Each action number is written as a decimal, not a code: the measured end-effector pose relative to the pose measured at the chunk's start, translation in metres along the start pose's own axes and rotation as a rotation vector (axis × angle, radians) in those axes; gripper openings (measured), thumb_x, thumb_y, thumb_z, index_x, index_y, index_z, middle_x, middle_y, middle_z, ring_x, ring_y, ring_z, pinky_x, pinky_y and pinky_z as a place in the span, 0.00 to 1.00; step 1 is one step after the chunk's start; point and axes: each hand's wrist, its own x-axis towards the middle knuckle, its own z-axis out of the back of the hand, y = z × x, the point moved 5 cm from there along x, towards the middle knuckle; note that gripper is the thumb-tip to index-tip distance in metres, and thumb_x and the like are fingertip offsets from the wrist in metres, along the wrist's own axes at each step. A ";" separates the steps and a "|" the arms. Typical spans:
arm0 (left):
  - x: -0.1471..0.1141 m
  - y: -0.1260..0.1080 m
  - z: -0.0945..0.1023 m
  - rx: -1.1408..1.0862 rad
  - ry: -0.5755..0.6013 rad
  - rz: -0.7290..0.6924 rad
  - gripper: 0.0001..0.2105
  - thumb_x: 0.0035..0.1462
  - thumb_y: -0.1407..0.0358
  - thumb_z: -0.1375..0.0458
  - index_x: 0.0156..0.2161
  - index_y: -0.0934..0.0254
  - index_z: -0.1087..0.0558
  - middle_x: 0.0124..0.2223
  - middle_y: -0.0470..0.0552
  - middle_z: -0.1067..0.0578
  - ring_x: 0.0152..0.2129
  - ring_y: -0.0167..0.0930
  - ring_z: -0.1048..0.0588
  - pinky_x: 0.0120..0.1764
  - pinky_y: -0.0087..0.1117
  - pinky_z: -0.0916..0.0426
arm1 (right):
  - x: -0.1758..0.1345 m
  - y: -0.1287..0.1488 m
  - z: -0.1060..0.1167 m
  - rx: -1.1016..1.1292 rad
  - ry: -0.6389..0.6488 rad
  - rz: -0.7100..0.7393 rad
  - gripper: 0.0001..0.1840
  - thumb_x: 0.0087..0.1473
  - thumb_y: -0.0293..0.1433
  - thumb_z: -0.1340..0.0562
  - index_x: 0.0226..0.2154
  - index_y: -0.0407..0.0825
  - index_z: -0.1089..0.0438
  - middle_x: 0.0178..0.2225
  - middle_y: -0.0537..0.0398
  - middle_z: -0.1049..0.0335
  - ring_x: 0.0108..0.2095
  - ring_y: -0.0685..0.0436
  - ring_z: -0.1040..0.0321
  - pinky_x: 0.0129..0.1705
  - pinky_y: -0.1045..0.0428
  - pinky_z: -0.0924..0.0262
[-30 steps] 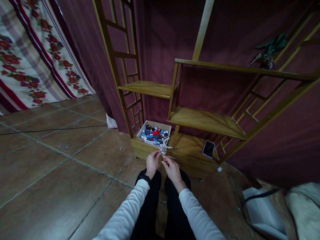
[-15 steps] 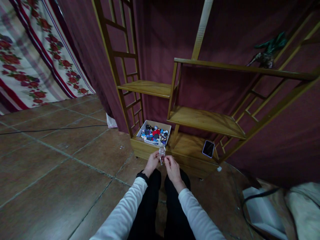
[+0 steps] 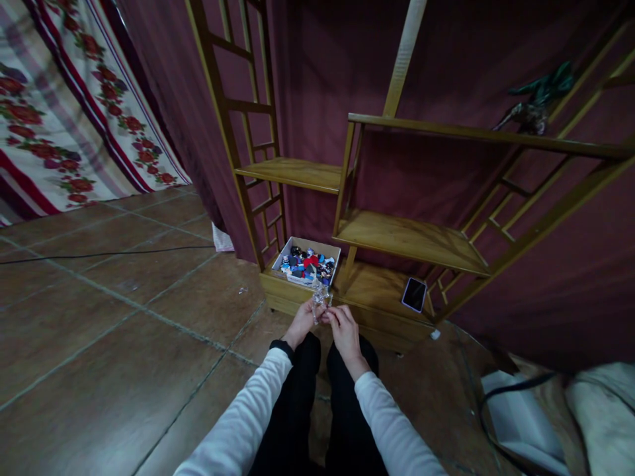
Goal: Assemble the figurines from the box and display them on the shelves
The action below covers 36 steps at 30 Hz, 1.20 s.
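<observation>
Just in front of the shelf, a crinkled clear plastic bag (image 3: 320, 295) is held between my two hands; what it contains, if anything, is too small to make out. My left hand (image 3: 300, 324) is closed on its left side. My right hand (image 3: 343, 330) pinches at its lower right edge, thumb and fingers together. Beyond the bag, a white box (image 3: 296, 280) stands on the lowest shelf, full of small colourful figures (image 3: 310, 262) in blue, red, black and white.
The wooden shelf unit (image 3: 411, 239) fills the space ahead, with a phone or tablet (image 3: 413, 294) lying on its lowest board. A green figurine (image 3: 538, 106) stands high on the right. A white bag-like item (image 3: 526, 416) sits at right, and a black cable (image 3: 109, 254) crosses the tiled floor.
The clear plastic bag has spread out and shifted slightly between my fingers. My right hand has moved a little closer to my left; the camera view has shifted slightly.
</observation>
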 end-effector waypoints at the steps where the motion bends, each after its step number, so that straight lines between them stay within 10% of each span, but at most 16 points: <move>1: 0.000 0.000 -0.001 0.005 -0.005 -0.001 0.18 0.40 0.57 0.34 0.33 0.68 0.30 0.28 0.48 0.25 0.24 0.26 0.27 0.33 0.31 0.30 | 0.000 0.000 0.000 -0.005 0.004 -0.007 0.12 0.59 0.34 0.48 0.39 0.52 0.29 0.38 0.53 0.32 0.37 0.48 0.32 0.41 0.55 0.39; 29: 0.000 0.001 0.010 0.181 -0.234 -0.123 0.17 0.41 0.55 0.37 0.30 0.64 0.37 0.21 0.44 0.28 0.15 0.25 0.30 0.20 0.24 0.38 | 0.005 -0.022 0.000 0.054 -0.004 -0.171 0.19 0.54 0.30 0.49 0.48 0.50 0.34 0.40 0.51 0.26 0.40 0.46 0.29 0.44 0.51 0.37; 36: -0.018 -0.015 0.000 0.668 -0.310 -0.205 0.07 0.49 0.60 0.41 0.31 0.62 0.31 0.26 0.47 0.25 0.22 0.28 0.27 0.27 0.26 0.37 | 0.008 -0.030 0.000 -0.100 -0.033 -0.215 0.15 0.57 0.38 0.48 0.39 0.51 0.29 0.37 0.50 0.25 0.37 0.45 0.29 0.39 0.52 0.39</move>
